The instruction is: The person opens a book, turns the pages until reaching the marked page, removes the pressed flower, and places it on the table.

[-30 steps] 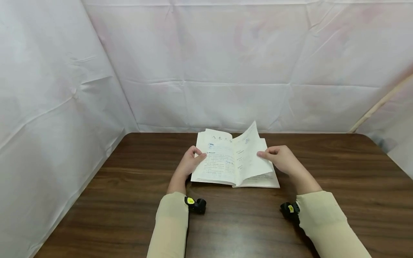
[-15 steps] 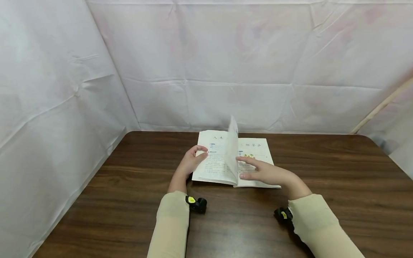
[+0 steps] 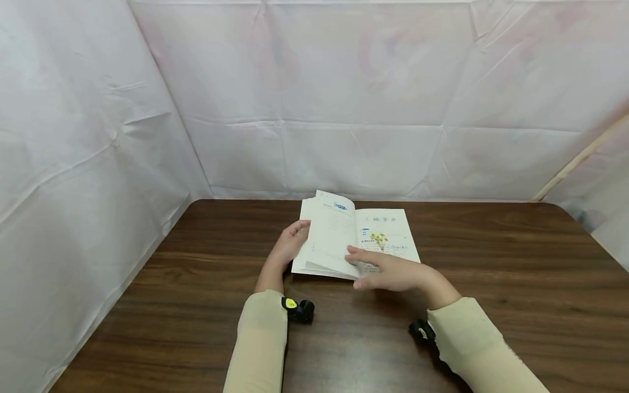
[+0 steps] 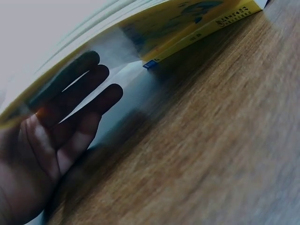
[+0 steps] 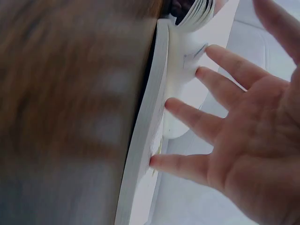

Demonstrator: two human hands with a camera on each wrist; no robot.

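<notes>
Open book [image 3: 383, 234] at the far middle of the brown desk [image 3: 491, 284] — large Chinese heading and a small yellow picture on its right page, too small to read. Left hand [image 3: 290, 248] at the left edge, fingers under the pages. Right hand [image 3: 393, 270] flat, fingers straight and spread — pressing the turned leaf [image 3: 331, 232] near the spine.

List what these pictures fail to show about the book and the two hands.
- Book print: too small in the head view to read.
- Left hand: in the head view its fingertips are hidden behind the left pages; the left wrist view is dark and shadowed, so contact with the cover is unclear.
- Right hand: it covers the lower right page in the head view.
- Table: motion-blurred in the right wrist view.
</notes>
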